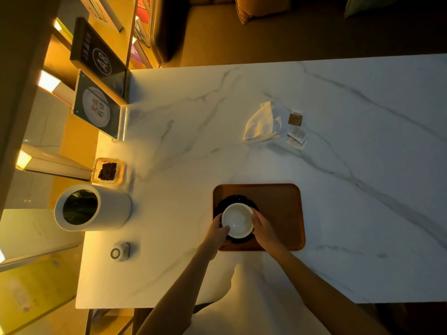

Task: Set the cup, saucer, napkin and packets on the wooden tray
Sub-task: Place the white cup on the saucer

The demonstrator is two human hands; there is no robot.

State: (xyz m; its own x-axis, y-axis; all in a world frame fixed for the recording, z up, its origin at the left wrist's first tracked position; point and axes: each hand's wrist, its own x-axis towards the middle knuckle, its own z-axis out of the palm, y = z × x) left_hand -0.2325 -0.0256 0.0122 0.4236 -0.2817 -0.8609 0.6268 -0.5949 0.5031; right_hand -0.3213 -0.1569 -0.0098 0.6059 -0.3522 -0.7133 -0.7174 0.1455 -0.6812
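Observation:
A white cup (237, 220) sits on a dark saucer (235, 199) at the left end of the wooden tray (280, 209). My left hand (217, 229) grips the cup's left rim and my right hand (262, 226) grips its right side. Further back on the marble table, a crumpled white napkin (262, 123) lies loose. Beside it on the right lie a brown packet (295, 119) and two pale packets (296, 137). The saucer's near edge is hidden under the cup and my hands.
A white cylindrical bin (93, 207) lies left of the tray. Behind it stands a small clear box with dark contents (108, 170). A small round white device (119, 252) sits near the front left. Sign stands (98, 106) line the table's left edge.

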